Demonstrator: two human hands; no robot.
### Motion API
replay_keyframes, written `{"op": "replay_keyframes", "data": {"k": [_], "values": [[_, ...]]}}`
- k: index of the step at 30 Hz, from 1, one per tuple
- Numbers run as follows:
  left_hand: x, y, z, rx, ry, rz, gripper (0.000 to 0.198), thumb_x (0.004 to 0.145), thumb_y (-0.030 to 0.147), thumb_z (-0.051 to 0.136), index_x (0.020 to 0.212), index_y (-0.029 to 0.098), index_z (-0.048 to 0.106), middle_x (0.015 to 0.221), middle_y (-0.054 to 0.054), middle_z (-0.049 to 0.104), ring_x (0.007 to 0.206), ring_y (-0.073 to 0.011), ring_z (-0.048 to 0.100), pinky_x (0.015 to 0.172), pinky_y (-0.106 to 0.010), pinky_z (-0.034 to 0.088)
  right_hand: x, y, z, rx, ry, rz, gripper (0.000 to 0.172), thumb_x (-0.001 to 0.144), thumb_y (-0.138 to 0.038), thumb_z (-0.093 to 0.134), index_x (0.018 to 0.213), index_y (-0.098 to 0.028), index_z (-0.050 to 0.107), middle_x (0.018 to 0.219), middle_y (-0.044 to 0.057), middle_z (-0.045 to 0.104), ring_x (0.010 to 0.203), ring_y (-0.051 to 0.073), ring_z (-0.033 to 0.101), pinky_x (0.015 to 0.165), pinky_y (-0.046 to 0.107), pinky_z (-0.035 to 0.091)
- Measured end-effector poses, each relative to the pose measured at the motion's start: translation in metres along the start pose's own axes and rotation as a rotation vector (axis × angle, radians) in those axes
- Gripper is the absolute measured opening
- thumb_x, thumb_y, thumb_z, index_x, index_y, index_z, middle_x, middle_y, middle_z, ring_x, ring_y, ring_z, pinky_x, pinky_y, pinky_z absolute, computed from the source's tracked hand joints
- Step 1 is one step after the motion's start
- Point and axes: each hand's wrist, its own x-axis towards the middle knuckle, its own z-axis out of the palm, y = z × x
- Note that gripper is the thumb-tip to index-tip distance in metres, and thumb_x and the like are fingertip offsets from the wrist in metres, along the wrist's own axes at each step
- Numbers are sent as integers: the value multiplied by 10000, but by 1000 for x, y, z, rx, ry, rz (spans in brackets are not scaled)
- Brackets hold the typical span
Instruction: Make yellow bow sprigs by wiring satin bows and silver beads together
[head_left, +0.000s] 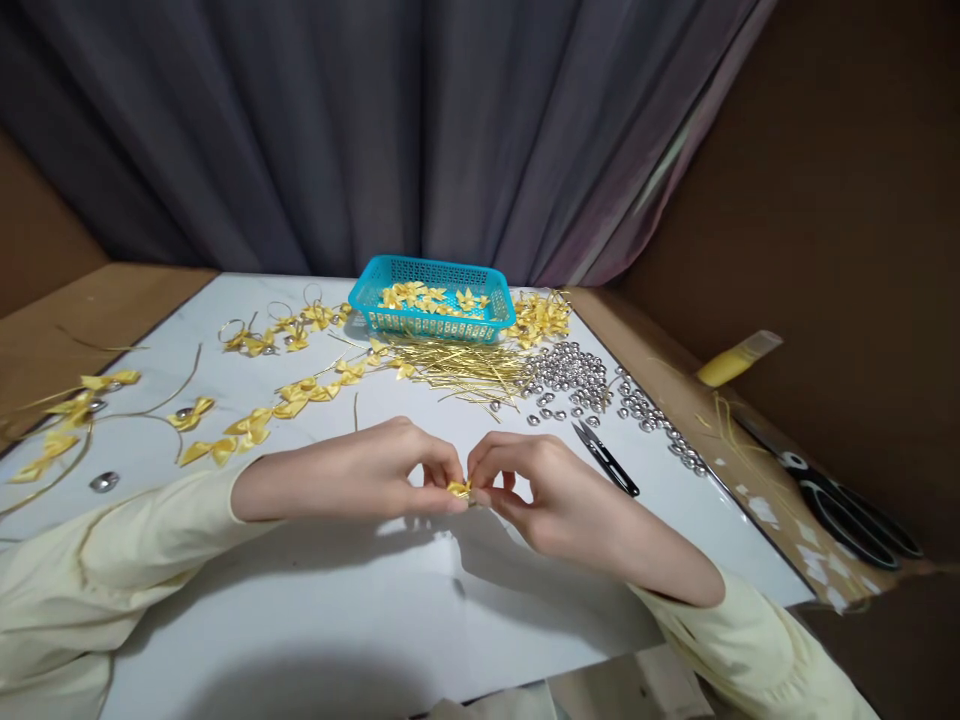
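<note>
A small yellow ribbon bow (460, 489) is pinched between my two hands above the white board (360, 620). My left hand (375, 470) grips its left side with thumb and fingertips. On the other side, my right hand (536, 490) pinches the right edge, and the fingertips nearly meet. Most of the bow is covered by the fingers. Beyond the hands lies a pile of gold wire ties (465, 368). A row of yellow bows (251, 428) runs to the left of it. To its right are many silver beads (570, 372).
A blue basket (431, 325) with yellow bows inside stands at the back. Black thread snips (606, 458) lie right of my right hand. Large scissors (840, 510), paper scraps (763, 511) and a yellow tube (739, 358) are on the right edge. A curtain (390, 130) hangs behind.
</note>
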Motion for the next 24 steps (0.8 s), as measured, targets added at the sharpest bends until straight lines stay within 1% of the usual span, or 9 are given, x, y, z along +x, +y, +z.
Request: {"op": "replay_keyframes", "data": {"k": [3,9,13,16,19,24], "values": [[1,0,-1,-34,6,6,243,887,348,519,870,177,691,649,54,610,549,-57,481,501,-137,331,0,0,0,0,12,9,228,708,53,505,739,-123,647,806,37,641,686,121,554,621,225,419],[6,2,-1,-30,12,-24,220,878,295,524,845,168,700,591,62,541,506,-55,400,468,-152,283,0,1,1,-9,3,-9,228,711,47,499,744,-126,645,817,37,643,687,118,559,626,224,424],[6,2,1,-19,28,2,215,868,266,527,809,151,699,551,65,506,487,-53,375,462,-157,273,0,5,0,-9,-12,-19,216,727,33,508,755,-133,643,821,34,639,696,120,563,633,226,431],[5,1,2,-18,53,3,222,866,273,529,806,148,702,557,59,522,495,-54,388,470,-154,286,1,7,-3,1,-17,-34,190,747,15,534,763,-135,649,866,41,630,700,113,563,647,223,442],[5,1,0,-34,52,-17,224,864,287,537,819,151,709,594,49,565,511,-57,417,474,-151,302,2,5,-8,5,-3,-45,200,740,28,555,749,-144,657,920,45,625,684,101,556,649,217,447],[5,3,-2,-61,36,-45,199,855,272,549,829,163,713,612,48,583,520,-58,435,475,-146,311,3,0,-12,-4,15,4,205,719,59,570,722,-127,658,906,57,650,659,103,564,600,214,427]]}}
